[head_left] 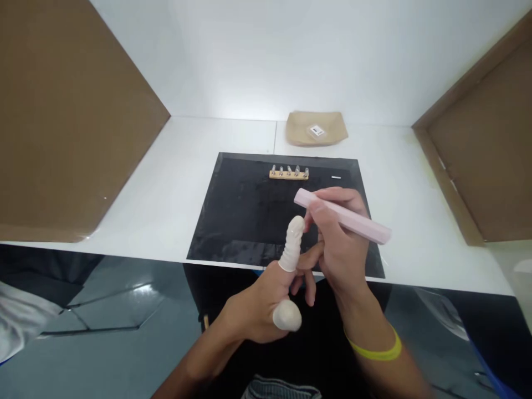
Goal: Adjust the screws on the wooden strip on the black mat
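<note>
My right hand (pixel 343 244) grips a pale pink, pen-like stick (pixel 353 218) with flat sides, tilted down to the right, above the black mat (pixel 245 210). Close beside it, my left hand (pixel 264 305) has its fingers apart and grips nothing that I can see. White rubber finger cots cover two of its digits: a wrinkled finger cot (pixel 292 244) points up, and a smoother finger cot (pixel 287 316) faces me. Bare left fingers reach to my right hand and seem to touch it. Farther back on the mat lies a small wooden strip (pixel 288 175) bearing several clear, nail-like tips.
Behind the mat, a tan paper tray (pixel 297 136) holds a small clear packet (pixel 316 131) with a printed label. A short silvery piece (pixel 336 177) lies at the mat's right. Brown boards (pixel 62 111) flank the white table (pixel 183 183), and a white wall closes the back.
</note>
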The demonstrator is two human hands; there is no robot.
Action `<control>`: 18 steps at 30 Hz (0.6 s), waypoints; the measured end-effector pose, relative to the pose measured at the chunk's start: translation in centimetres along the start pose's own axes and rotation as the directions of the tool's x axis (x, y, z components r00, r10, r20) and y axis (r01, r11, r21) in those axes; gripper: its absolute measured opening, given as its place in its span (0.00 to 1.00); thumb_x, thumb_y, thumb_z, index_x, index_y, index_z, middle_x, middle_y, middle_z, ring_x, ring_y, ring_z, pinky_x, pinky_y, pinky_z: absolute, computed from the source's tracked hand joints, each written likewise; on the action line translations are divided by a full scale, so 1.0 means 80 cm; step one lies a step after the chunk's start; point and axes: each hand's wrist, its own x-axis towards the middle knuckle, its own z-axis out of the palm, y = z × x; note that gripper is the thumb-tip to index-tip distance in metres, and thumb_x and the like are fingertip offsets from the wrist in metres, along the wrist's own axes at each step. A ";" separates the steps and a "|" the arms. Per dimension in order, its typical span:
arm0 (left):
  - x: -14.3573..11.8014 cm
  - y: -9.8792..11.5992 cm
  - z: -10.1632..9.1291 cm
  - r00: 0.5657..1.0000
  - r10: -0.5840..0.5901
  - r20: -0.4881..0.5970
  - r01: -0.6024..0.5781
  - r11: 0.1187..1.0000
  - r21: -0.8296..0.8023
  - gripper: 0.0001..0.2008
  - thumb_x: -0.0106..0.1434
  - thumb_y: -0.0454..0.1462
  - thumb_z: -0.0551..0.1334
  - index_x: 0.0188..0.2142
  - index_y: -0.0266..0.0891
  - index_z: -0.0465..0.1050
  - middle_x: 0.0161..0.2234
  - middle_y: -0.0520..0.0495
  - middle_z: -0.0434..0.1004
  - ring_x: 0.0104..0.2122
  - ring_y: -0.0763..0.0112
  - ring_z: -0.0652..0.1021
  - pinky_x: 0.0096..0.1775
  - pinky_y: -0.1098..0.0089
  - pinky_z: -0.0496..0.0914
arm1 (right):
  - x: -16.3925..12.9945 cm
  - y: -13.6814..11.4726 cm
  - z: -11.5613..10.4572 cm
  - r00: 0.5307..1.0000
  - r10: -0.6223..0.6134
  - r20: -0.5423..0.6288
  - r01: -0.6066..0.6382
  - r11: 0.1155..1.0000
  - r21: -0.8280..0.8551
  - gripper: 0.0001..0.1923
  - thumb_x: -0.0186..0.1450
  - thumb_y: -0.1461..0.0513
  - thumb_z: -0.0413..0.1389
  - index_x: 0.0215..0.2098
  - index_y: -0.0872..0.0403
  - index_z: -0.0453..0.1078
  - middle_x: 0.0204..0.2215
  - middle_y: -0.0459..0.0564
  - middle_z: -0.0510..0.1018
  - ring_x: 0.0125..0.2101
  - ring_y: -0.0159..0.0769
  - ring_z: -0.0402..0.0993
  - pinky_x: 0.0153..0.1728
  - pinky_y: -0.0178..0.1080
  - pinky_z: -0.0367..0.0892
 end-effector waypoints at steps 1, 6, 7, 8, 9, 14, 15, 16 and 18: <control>-0.003 0.006 -0.005 1.000 -0.004 -0.008 0.004 1.000 0.029 0.49 0.63 0.67 0.54 0.72 0.41 0.51 0.32 0.46 0.75 0.27 0.68 0.68 0.30 0.63 0.67 | -0.002 0.000 -0.002 1.000 0.024 0.017 -0.024 1.000 0.002 0.07 0.67 0.59 0.64 0.40 0.50 0.71 0.34 0.41 0.76 0.24 0.25 0.72 0.24 0.31 0.69; -0.019 0.025 -0.020 0.998 0.038 -0.047 -0.038 0.999 0.002 0.46 0.67 0.67 0.45 0.74 0.44 0.45 0.54 0.33 0.77 0.28 0.73 0.71 0.28 0.69 0.63 | -0.011 -0.003 -0.015 0.996 0.053 -0.066 -0.051 0.998 0.026 0.07 0.66 0.59 0.64 0.39 0.51 0.71 0.32 0.42 0.75 0.26 0.26 0.72 0.25 0.32 0.69; -0.021 0.024 -0.018 0.997 0.040 -0.062 -0.042 0.999 -0.018 0.46 0.67 0.67 0.44 0.75 0.46 0.40 0.59 0.31 0.73 0.27 0.74 0.71 0.27 0.70 0.62 | -0.013 -0.003 -0.017 0.994 0.037 -0.105 -0.035 0.999 0.020 0.07 0.65 0.59 0.64 0.39 0.51 0.71 0.31 0.42 0.75 0.26 0.27 0.72 0.26 0.32 0.69; -0.023 0.023 -0.015 0.997 0.041 -0.069 -0.043 0.999 -0.026 0.46 0.68 0.67 0.45 0.75 0.48 0.38 0.62 0.30 0.70 0.26 0.76 0.71 0.26 0.70 0.61 | -0.014 -0.002 -0.018 0.990 0.025 -0.136 -0.024 1.000 0.007 0.08 0.65 0.59 0.64 0.39 0.51 0.72 0.31 0.42 0.74 0.26 0.27 0.72 0.27 0.33 0.69; -0.024 0.021 -0.012 0.997 0.041 -0.067 -0.042 0.999 -0.021 0.45 0.68 0.67 0.46 0.75 0.49 0.39 0.64 0.31 0.69 0.26 0.76 0.71 0.26 0.70 0.61 | -0.015 -0.002 -0.018 0.988 0.019 -0.153 -0.021 1.000 -0.010 0.08 0.65 0.59 0.64 0.39 0.52 0.72 0.30 0.42 0.74 0.26 0.27 0.72 0.27 0.33 0.69; -0.024 0.011 -0.009 0.989 0.069 -0.129 -0.071 0.997 -0.018 0.43 0.70 0.64 0.47 0.75 0.52 0.32 0.65 0.32 0.68 0.30 0.73 0.74 0.26 0.70 0.63 | -0.016 0.008 -0.028 0.981 -0.057 -0.185 0.030 0.989 -0.142 0.08 0.66 0.58 0.63 0.40 0.52 0.71 0.32 0.43 0.74 0.26 0.27 0.72 0.28 0.34 0.70; -0.021 0.009 -0.015 0.981 0.079 -0.177 -0.082 0.997 -0.009 0.43 0.71 0.63 0.47 0.75 0.53 0.28 0.65 0.33 0.69 0.30 0.72 0.75 0.27 0.70 0.65 | -0.016 0.011 -0.035 0.972 -0.100 -0.211 0.058 0.979 -0.198 0.09 0.66 0.57 0.63 0.40 0.52 0.71 0.33 0.44 0.74 0.26 0.27 0.73 0.28 0.34 0.71; -0.017 0.007 -0.024 0.969 0.097 -0.229 -0.090 0.995 0.039 0.42 0.72 0.60 0.49 0.75 0.53 0.28 0.64 0.34 0.70 0.32 0.71 0.76 0.28 0.69 0.67 | -0.016 0.015 -0.044 0.962 -0.139 -0.234 0.076 0.962 -0.263 0.09 0.66 0.57 0.64 0.40 0.53 0.72 0.34 0.44 0.75 0.26 0.28 0.73 0.29 0.35 0.71; -0.002 0.005 -0.051 0.940 0.149 -0.308 -0.063 0.960 0.273 0.39 0.73 0.52 0.57 0.75 0.54 0.37 0.61 0.38 0.74 0.39 0.66 0.77 0.35 0.67 0.72 | -0.017 0.026 -0.066 0.949 -0.185 -0.256 0.069 0.912 -0.404 0.09 0.66 0.57 0.64 0.40 0.53 0.73 0.36 0.46 0.75 0.28 0.29 0.74 0.30 0.36 0.71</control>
